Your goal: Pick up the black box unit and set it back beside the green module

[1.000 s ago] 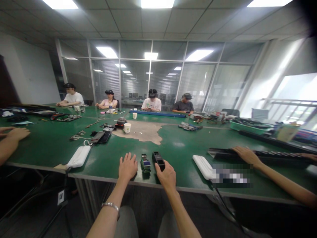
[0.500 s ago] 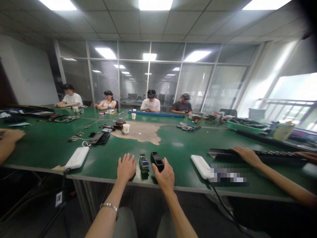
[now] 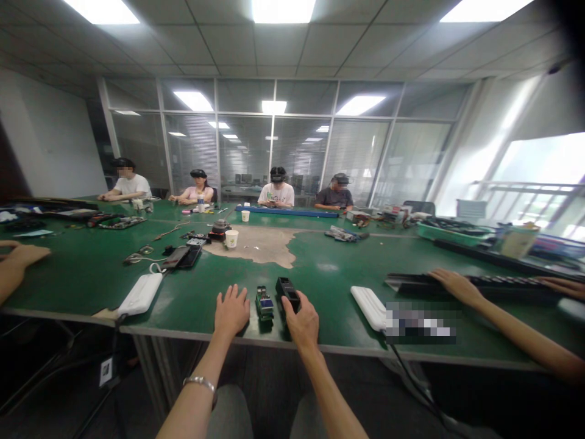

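Observation:
My left hand (image 3: 233,311) lies flat on the green table (image 3: 178,317), palm down with its fingers spread and nothing in it. Just right of it is a small green circuit board (image 3: 264,303) with a dark blue screen. Farther right, a black plastic housing (image 3: 287,288) with openings in its face sits near the table edge. My right hand (image 3: 303,320) grips its near end, thumb on the left and fingers along the right side. The palm hides the lower part of the housing.
White power banks (image 3: 141,294) (image 3: 368,308) with cables lie on both sides. Ahead stand paper cups (image 3: 231,238) beside phones (image 3: 183,257). A co-worker's hand (image 3: 457,286) rests on a long black rail at right; another person's hand (image 3: 22,256) is at left. Several people sit opposite.
My right hand's thumb and fingers have closed more firmly around the black housing. My left hand and the circuit board stay in place; the view shifts slightly.

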### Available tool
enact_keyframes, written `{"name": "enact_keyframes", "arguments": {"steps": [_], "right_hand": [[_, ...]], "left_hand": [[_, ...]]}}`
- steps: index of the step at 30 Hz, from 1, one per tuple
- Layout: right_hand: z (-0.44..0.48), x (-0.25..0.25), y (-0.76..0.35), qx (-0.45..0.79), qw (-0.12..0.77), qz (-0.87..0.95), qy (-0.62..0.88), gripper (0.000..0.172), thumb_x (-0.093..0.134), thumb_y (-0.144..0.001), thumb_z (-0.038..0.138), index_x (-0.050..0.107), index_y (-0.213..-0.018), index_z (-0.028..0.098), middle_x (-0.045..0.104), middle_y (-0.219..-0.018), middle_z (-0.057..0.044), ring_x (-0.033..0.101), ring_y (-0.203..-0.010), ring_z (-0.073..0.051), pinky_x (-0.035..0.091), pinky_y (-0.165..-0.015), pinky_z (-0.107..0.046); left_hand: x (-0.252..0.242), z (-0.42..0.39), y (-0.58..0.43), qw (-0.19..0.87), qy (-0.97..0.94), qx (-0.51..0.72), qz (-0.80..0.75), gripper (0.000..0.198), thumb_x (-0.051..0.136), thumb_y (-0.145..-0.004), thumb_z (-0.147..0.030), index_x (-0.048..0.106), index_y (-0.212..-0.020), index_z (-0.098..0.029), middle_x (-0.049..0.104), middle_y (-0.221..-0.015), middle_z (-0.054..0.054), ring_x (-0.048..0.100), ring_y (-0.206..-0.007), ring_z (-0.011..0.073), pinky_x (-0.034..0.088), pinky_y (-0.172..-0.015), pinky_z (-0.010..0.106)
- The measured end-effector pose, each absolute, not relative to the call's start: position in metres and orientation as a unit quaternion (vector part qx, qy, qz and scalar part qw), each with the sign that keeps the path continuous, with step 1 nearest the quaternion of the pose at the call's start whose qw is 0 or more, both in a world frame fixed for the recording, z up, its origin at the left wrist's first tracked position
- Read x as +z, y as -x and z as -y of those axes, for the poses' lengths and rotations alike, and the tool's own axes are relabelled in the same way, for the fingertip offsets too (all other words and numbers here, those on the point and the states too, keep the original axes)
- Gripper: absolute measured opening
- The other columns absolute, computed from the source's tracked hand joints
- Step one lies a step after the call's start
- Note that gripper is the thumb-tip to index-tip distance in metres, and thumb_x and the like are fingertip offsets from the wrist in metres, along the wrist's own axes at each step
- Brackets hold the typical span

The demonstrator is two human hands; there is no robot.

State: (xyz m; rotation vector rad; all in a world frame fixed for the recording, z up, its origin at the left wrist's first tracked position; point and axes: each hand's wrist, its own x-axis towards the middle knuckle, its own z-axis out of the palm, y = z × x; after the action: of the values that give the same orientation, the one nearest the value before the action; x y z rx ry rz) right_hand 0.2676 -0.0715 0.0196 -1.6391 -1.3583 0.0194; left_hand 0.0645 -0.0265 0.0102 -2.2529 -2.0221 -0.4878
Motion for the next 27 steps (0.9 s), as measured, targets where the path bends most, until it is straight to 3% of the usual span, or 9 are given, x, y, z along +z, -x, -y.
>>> {"name": "enact_keyframes", "arguments": {"steps": [8, 13, 20, 27], "right_hand": [[0.077, 0.050, -0.228, 0.033, 0.538, 0.588, 0.603, 0.051, 0.052, -0.091, 0.054, 0.064, -0.121, 0.015, 0.069, -0.116, -0.014, 0.063, -0.107, -0.025, 0.043, -0.095, -0.035], [0.075, 0.049, -0.212, 0.002, 0.503, 0.601, 0.621, 0.049, 0.056, -0.089, 0.050, 0.064, -0.119, 0.012, 0.069, -0.114, -0.015, 0.063, -0.106, -0.027, 0.043, -0.094, -0.035], [0.081, 0.062, -0.208, -0.016, 0.422, 0.604, 0.676, 0.039, 0.057, -0.089, 0.049, 0.068, -0.108, 0.017, 0.072, -0.096, -0.011, 0.067, -0.092, -0.027, 0.044, -0.081, -0.033], [0.091, 0.055, -0.205, -0.020, 0.409, 0.611, 0.677, 0.039, 0.059, -0.086, 0.047, 0.067, -0.111, 0.018, 0.072, -0.098, -0.011, 0.067, -0.094, -0.027, 0.044, -0.083, -0.033]], "left_hand": [[0.013, 0.031, -0.065, 0.036, 0.735, -0.166, 0.657, 0.049, 0.033, -0.098, -0.041, 0.050, -0.142, -0.027, 0.040, -0.156, 0.010, 0.031, -0.145, 0.0285, 0.022, -0.116, 0.056], [0.011, 0.030, -0.064, 0.037, 0.734, -0.174, 0.656, 0.048, 0.034, -0.098, -0.040, 0.051, -0.141, -0.027, 0.041, -0.155, 0.011, 0.032, -0.145, 0.0285, 0.022, -0.116, 0.055], [0.011, 0.030, -0.063, 0.038, 0.733, -0.183, 0.654, 0.048, 0.034, -0.097, -0.039, 0.051, -0.140, -0.027, 0.041, -0.155, 0.010, 0.032, -0.145, 0.0281, 0.022, -0.116, 0.055], [0.012, 0.031, -0.063, 0.037, 0.734, -0.176, 0.655, 0.049, 0.033, -0.098, -0.040, 0.050, -0.142, -0.027, 0.041, -0.155, 0.010, 0.032, -0.145, 0.0287, 0.023, -0.116, 0.055]]}}
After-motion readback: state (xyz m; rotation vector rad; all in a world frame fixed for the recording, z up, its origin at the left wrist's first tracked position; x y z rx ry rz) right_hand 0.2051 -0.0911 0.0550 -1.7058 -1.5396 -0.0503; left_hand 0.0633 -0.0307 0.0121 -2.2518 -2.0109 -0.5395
